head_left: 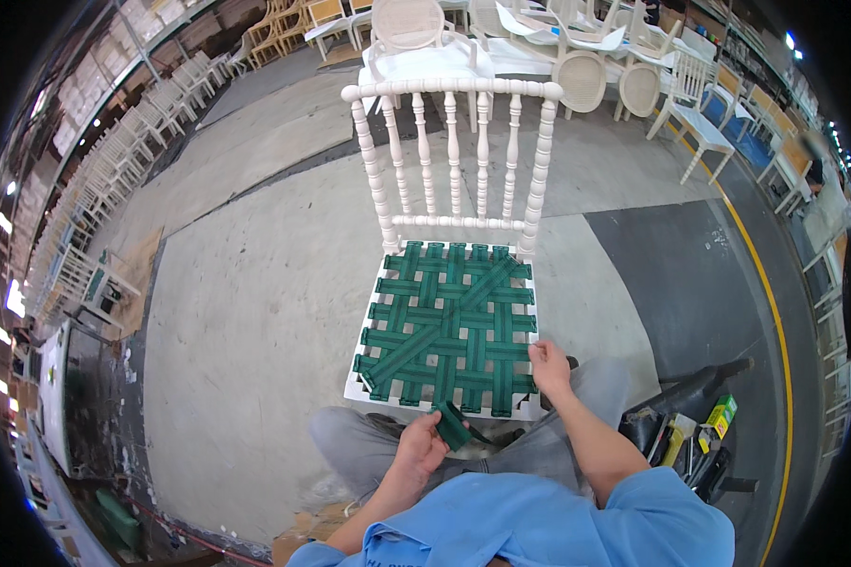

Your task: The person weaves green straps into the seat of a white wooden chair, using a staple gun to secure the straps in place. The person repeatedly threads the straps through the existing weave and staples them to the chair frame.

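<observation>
Left hand [418, 446] grips webbing strap [452, 425]; right hand [548, 366] pinches seat webbing [444, 323].

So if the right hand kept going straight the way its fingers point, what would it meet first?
The right hand points up and left over the seat, so it would probably meet the green webbing first, right at the white chair's front right corner. Height above it is unclear.

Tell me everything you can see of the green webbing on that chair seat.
The green webbing is flat woven strap, laced over and under in a grid across the white chair seat frame, with one strap crossing diagonally. It looks taut. Its free end hangs past the front edge, held in the left hand. The right hand touches the front right corner.
</observation>
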`<state>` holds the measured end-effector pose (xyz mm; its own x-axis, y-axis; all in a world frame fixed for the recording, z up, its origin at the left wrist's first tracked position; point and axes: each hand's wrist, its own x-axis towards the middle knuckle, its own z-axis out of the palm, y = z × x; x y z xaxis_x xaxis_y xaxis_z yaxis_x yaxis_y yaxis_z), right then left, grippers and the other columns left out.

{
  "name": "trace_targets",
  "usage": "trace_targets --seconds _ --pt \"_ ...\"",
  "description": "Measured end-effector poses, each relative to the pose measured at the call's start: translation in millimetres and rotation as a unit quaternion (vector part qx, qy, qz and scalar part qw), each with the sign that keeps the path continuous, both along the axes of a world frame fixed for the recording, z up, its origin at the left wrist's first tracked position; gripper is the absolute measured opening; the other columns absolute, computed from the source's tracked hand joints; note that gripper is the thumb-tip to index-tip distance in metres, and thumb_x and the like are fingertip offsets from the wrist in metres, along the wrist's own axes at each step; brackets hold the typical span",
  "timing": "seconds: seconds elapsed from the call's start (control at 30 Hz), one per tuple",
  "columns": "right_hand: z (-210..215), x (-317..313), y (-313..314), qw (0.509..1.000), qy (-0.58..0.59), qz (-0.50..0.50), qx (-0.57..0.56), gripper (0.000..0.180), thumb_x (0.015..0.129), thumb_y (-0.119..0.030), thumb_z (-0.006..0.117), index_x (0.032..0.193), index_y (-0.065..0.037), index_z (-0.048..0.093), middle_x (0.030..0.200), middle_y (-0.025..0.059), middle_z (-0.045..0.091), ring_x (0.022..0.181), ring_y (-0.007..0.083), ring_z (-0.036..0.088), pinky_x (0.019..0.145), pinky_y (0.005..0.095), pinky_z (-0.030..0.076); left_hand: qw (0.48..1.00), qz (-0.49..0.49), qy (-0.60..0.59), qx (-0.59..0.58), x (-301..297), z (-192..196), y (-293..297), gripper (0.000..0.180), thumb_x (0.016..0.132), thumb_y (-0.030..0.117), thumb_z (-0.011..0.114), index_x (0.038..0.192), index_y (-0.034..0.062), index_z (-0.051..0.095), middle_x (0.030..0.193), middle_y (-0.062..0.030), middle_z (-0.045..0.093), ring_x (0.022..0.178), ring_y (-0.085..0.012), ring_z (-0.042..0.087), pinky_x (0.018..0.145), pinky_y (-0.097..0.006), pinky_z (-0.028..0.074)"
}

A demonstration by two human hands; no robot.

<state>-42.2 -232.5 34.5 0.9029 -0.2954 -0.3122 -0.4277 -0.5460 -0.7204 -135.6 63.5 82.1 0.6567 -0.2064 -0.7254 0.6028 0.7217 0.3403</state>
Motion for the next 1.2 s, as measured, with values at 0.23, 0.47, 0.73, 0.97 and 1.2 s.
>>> trace_targets --seconds 0.23,0.47,0.73,0.97,1.2 --pt "96 -55 54 0.859 -0.01 0.258 0.443 0.031 0.109 -0.032 0.063 0.112 -0.002 0.071 0.097 0.0031 0.072 0.084 0.0137 0.068 0.077 0.0311 0.056 0.967 0.006 -0.25 0.039 61 131 -36 0.033 0.109 0.011 0.05 0.139 -0.0011 0.051 0.13 -0.0204 0.068 0.117 -0.0393 0.069 0.104 -0.057 0.058" --pt "142 -76 5 0.818 -0.025 0.208 0.536 0.015 0.107 -0.018 0.067 0.101 -0.004 0.065 0.083 0.0 0.066 0.064 0.0099 0.063 0.058 0.0278 0.052 0.913 0.006 -0.402 0.071 118 199 -35 0.025 0.108 0.008 0.056 0.13 -0.0016 0.059 0.125 -0.0184 0.072 0.107 -0.0324 0.074 0.096 -0.049 0.063" --pt "121 -83 -41 0.869 0.009 0.092 0.487 0.014 0.106 -0.016 0.067 0.104 -0.002 0.067 0.084 0.0014 0.067 0.062 0.008 0.059 0.052 0.0266 0.048 0.884 -0.134 -0.331 0.301 188 129 -40 0.017 0.104 0.01 0.067 0.118 0.0014 0.067 0.101 -0.009 0.076 0.079 -0.0186 0.073 0.072 -0.034 0.061" --pt "50 -39 -40 0.957 0.028 0.014 0.288 0.024 0.102 -0.015 0.071 0.119 0.001 0.069 0.093 0.0072 0.074 0.079 0.02 0.069 0.074 0.0344 0.056 0.751 -0.324 -0.24 0.524 240 -2 -54 0.023 0.091 0.015 0.08 0.106 -0.0025 0.073 0.085 -0.0092 0.073 0.056 -0.0161 0.064 0.054 -0.035 0.053" --pt "47 5 14 0.974 -0.184 0.104 -0.079 0.036 0.099 -0.022 0.072 0.131 -0.007 0.069 0.107 0.0182 0.076 0.087 0.0337 0.073 0.08 0.0398 0.057 0.61 -0.32 -0.251 0.681 236 -51 -42 0.03 0.087 0.028 0.082 0.105 0.0049 0.079 0.099 -0.014 0.079 0.095 -0.0318 0.075 0.085 -0.043 0.058"
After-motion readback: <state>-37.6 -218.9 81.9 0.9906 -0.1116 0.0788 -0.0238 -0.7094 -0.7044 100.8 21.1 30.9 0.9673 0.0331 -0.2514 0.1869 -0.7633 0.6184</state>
